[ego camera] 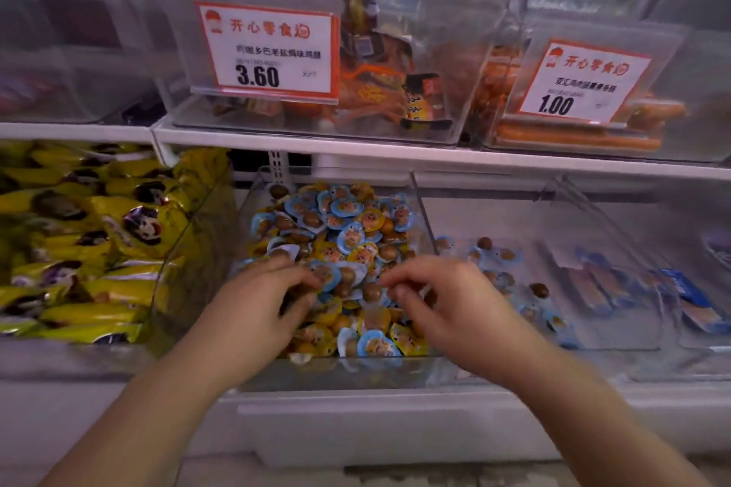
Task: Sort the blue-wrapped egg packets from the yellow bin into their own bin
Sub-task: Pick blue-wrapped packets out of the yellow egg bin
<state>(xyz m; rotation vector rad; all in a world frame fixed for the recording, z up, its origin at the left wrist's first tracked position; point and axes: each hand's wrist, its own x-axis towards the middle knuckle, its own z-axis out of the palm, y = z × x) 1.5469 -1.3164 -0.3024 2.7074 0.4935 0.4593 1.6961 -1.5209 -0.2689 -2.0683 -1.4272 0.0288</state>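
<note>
Head view: both hands, left (264,298) and right (429,298), curl into mixed packets (348,233); grip unclear. Pinch blue ones only.

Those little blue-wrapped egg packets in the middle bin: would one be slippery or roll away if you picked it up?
Probably a bit slippery: the blue-wrapped egg packets look glossy. Each has a flat rim around a rounded egg bump, so one would likely rock rather than roll far. They seem light, since both the left hand and the right hand work them with fingertips.
</note>
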